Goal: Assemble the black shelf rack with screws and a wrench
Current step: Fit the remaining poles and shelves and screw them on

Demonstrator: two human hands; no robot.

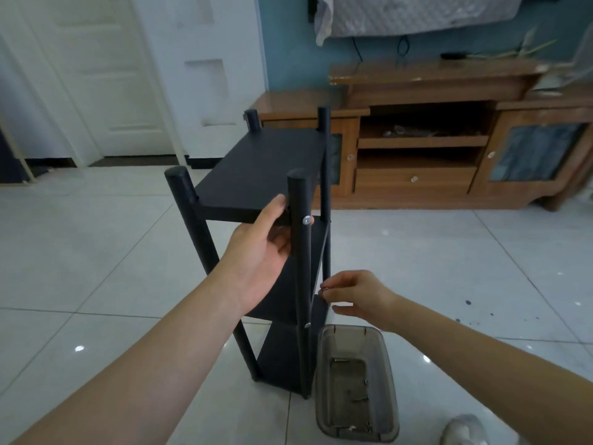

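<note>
So, the black rack (pixel 276 354) stands upright on the floor tiles (pixel 96 252). My left hand (pixel 260 252) grips its near post (pixel 301 268) under the top shelf (pixel 256 175), and my right hand (pixel 356 293) pinches a small screw (pixel 323 288) by the middle shelf (pixel 317 311).

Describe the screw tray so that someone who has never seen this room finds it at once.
Find the black shelf rack standing on the pale tiled floor. Right beside its foot, under the right hand, lies a smoky see-through plastic tray. It has loose screws in it, and nothing near it is see-through.
</note>
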